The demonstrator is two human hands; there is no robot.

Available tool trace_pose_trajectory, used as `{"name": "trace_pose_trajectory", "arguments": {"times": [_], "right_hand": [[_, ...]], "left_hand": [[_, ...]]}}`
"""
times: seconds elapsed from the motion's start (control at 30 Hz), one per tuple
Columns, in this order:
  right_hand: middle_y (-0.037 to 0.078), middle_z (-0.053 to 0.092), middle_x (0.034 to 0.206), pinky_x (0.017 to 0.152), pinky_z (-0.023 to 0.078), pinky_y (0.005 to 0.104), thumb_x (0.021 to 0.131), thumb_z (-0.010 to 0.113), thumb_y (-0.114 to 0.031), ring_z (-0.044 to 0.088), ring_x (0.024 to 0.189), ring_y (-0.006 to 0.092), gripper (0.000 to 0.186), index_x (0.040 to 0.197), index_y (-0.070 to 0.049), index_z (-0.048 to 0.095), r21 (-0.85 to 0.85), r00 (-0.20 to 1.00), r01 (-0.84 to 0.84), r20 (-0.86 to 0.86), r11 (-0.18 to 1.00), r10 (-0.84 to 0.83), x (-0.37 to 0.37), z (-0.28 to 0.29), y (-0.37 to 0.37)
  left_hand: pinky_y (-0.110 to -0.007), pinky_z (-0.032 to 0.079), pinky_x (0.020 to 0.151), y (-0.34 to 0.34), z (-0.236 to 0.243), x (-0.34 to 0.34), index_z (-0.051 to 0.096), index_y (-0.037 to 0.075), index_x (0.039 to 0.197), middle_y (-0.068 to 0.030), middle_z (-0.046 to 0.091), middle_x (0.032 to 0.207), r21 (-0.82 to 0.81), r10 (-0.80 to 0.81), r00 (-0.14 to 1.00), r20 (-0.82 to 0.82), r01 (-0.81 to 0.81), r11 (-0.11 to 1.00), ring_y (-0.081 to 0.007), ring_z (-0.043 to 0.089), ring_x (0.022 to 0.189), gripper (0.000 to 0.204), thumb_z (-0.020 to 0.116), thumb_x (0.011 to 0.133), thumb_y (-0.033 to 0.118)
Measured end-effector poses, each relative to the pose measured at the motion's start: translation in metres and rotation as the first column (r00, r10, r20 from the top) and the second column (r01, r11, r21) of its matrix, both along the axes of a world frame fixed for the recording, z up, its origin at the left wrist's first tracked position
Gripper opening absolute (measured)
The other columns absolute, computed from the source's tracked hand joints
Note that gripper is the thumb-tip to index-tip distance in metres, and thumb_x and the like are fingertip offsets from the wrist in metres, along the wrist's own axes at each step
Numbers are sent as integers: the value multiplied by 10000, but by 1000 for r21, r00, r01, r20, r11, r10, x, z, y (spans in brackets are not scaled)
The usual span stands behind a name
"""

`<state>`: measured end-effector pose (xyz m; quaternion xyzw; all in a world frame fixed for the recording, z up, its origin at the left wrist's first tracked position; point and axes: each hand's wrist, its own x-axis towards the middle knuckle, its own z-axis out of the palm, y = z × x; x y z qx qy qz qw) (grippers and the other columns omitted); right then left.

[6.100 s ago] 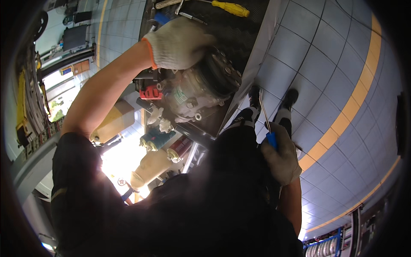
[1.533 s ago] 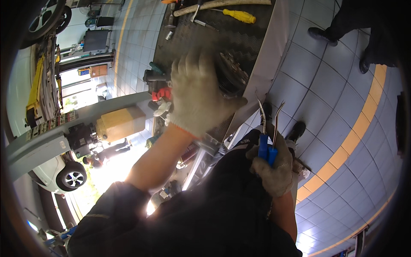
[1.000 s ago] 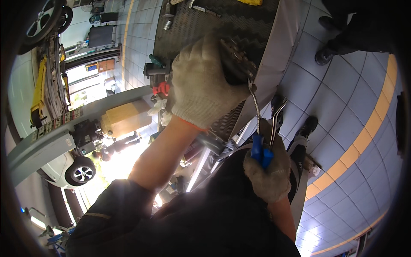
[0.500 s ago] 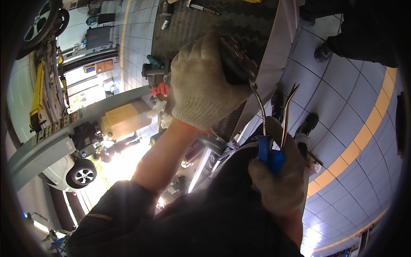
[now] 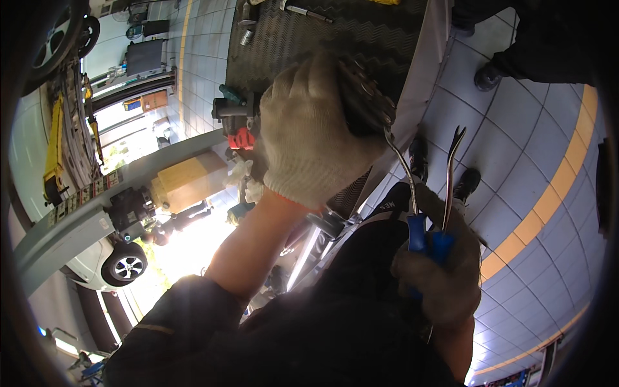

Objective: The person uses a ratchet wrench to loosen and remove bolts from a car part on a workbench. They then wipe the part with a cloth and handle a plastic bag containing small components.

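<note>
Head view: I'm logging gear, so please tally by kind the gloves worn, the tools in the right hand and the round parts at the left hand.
Gloves: 2
Blue-handled tools: 2
Black round part: 1
Total: 5

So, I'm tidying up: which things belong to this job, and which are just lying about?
Seemingly in use:
dark round metal part, partly under left hand
blue-handled pry tools, in right hand

Apparently lying about:
slim silver tool
small silver cylinder
yellow item at top edge
</note>
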<state>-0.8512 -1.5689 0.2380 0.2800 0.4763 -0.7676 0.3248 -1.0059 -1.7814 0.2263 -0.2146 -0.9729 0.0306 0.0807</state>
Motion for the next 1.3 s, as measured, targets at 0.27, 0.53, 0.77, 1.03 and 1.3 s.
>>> {"name": "trace_pose_trajectory", "arguments": {"times": [0.27, 0.53, 0.77, 1.03, 1.3], "right_hand": [[146, 818, 1058, 809, 633, 404, 823, 843, -179, 796, 866, 249, 905, 1685, -2, 633, 320, 923, -234, -223, 918, 313, -12, -8, 26], [83, 741, 947, 686, 593, 336, 810, 812, -185, 739, 748, 180, 956, 1700, 65, 570, 100, 911, -264, -301, 959, 282, -53, 6, 39], [259, 797, 1109, 924, 650, 484, 1073, 568, -240, 786, 963, 417, 550, 1560, 4, 640, 738, 700, -358, -193, 572, 687, -149, -25, 14], [273, 803, 1430, 1124, 619, 492, 1108, 583, -309, 797, 1320, 436, 625, 1670, -37, 624, 843, 662, -235, -226, 484, 715, -199, -9, -6], [337, 804, 1371, 1102, 637, 511, 1041, 737, -48, 826, 1248, 476, 699, 1718, 5, 571, 546, 837, -207, -331, 812, 436, -20, 37, 19]], "left_hand": [[-543, 624, 1039, -10, -4, 9, 695, 63, 1499, -182, 783, 1224, 117, 8, 999, -38, -3, 993, -429, 756, 1196, 1038, 1083, 642, 503], [-418, 562, 860, 1, 0, 42, 855, 138, 1159, -32, 715, 1123, 375, -529, 849, 6, 488, 788, -243, 697, 1024, 381, 890, 812, 291], [-392, 559, 852, -8, -7, 34, 877, 162, 1099, 37, 729, 960, 392, -604, 796, -34, 567, 725, -191, 702, 968, 291, 886, 815, 225], [-388, 562, 819, -5, -5, 38, 855, 138, 1096, 22, 691, 949, 440, -576, 817, -39, 531, 724, -209, 692, 936, 293, 819, 826, 244], [-465, 590, 900, 3, 11, 29, 830, 116, 1183, -24, 763, 1072, 433, -533, 844, 59, 460, 775, -264, 731, 1026, 398, 928, 816, 235]]}}
